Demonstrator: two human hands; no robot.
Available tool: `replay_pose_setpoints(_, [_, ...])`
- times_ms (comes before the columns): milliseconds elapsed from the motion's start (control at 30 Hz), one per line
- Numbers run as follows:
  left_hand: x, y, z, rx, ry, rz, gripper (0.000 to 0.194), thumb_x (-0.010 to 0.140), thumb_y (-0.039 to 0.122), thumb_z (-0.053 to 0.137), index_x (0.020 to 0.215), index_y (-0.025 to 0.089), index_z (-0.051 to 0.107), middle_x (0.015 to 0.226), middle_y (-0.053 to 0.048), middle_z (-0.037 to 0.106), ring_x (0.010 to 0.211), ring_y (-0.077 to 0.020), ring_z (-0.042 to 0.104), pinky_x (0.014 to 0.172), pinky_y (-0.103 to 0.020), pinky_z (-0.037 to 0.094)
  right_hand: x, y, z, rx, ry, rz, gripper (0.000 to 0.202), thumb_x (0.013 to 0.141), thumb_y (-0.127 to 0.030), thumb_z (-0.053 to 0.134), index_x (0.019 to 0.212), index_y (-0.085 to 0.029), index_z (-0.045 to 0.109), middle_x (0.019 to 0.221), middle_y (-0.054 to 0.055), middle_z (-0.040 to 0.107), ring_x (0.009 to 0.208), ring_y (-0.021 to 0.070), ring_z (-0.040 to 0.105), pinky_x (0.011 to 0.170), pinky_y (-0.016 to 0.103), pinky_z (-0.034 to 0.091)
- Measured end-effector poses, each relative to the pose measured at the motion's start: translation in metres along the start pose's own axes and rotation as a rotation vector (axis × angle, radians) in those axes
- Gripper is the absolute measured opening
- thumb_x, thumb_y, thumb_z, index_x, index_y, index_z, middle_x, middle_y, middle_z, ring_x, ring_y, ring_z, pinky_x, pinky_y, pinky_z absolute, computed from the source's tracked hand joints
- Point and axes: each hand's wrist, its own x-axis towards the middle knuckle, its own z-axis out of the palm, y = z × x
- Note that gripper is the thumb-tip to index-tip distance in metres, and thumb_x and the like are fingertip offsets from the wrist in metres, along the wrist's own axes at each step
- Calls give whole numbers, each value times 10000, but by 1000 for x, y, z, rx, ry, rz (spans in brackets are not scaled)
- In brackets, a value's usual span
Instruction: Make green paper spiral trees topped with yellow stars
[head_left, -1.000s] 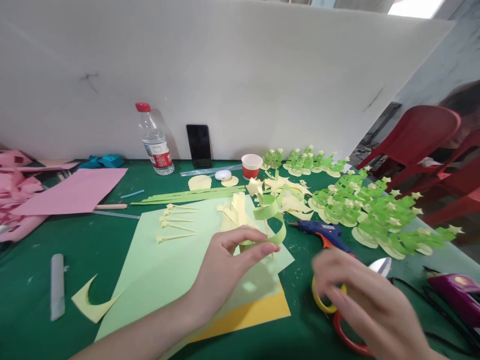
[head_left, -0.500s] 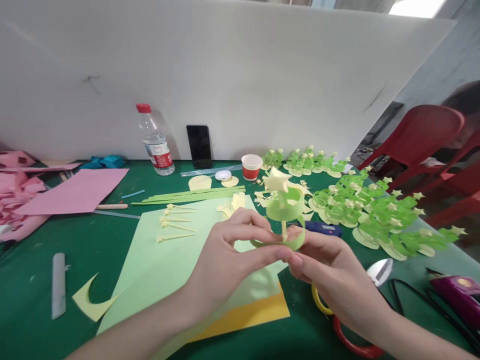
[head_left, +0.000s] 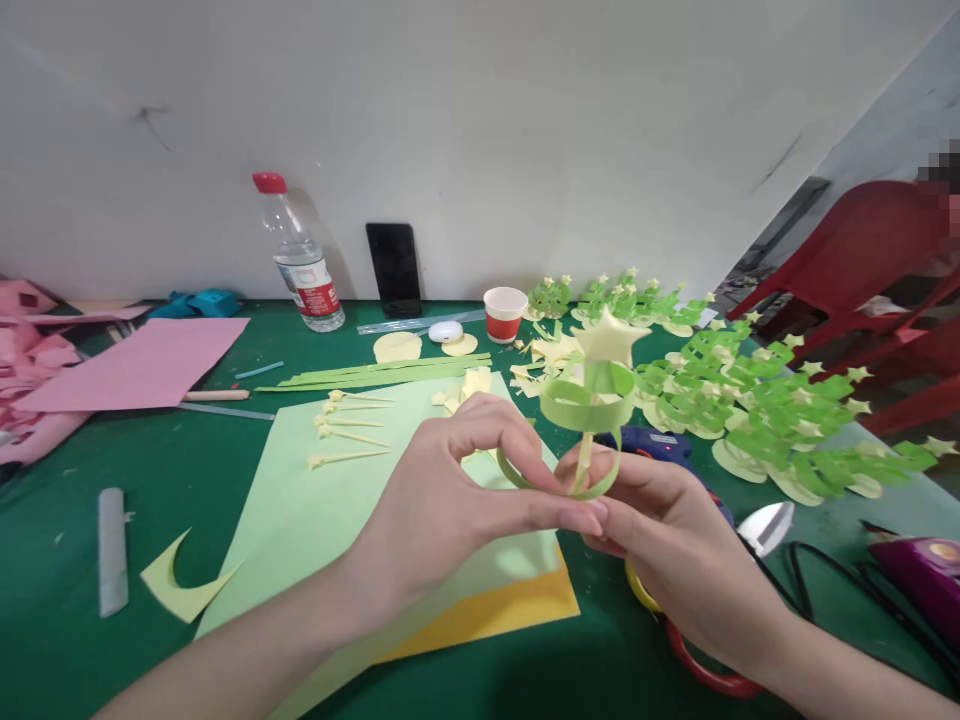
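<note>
Between my two hands is a small paper tree [head_left: 587, 410], made of a curled light-green strip around a pale yellow stem with a star on top. It stands nearly upright, raised over the table. My left hand [head_left: 465, 490] pinches the lower loop of the strip between thumb and finger. On the other side my right hand [head_left: 645, 510] pinches the bottom of the same tree; the thumbs nearly meet. Its right-hand fingers are partly hidden behind the strip. Beneath my hands lies a light-green paper sheet [head_left: 277, 530] with several pale paper stems [head_left: 349, 435] on it.
Finished star-topped paper trees [head_left: 780, 410] crowd the right side. Scissors [head_left: 712, 670], a blue glue gun [head_left: 649, 440] and a purple tool [head_left: 919, 580] with a cord lie near my right arm. A bottle [head_left: 304, 270], phone [head_left: 394, 270] and paper cup [head_left: 505, 315] stand at the back.
The paper tree and both hands have shifted slightly right in view, and the tree's star now faces me more. The camera has tilted a little. Both hands keep their pinch.
</note>
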Motion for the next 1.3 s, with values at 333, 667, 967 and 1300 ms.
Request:
replay_pose_setpoints(333, [-1,2,-4,-14,-1,-49,250,551,214,776,439,189,554,619,49,528,649,-116,517,621,-249,397,-1,0,3,-37,-28,9,82,732,-248,654,656,-221,671,692,-13,575,598,59,488,541,125,426])
replay_pose_setpoints(667, [-1,2,-8,-14,2,-37,236,566,237,772,475,196,558,625,50,537,662,-121,531,631,-257,399,-5,6,3,-174,25,62,188,695,-355,670,631,-182,630,680,-2,533,584,68,484,515,140,426])
replay_pose_setpoints(967, [-2,0,-7,41,28,-30,282,598,322,750,498,193,519,664,20,563,699,-167,533,661,-319,398,-3,5,5,-218,46,41,184,690,-352,669,634,-179,638,657,15,584,578,90,516,531,173,464])
replay_pose_setpoints(1300, [-1,-1,-4,41,44,7,377,634,309,728,518,189,390,533,68,502,613,-117,457,608,-256,356,-6,3,4,-278,56,19,152,695,-335,665,652,-190,643,636,16,640,593,103,558,537,163,471])
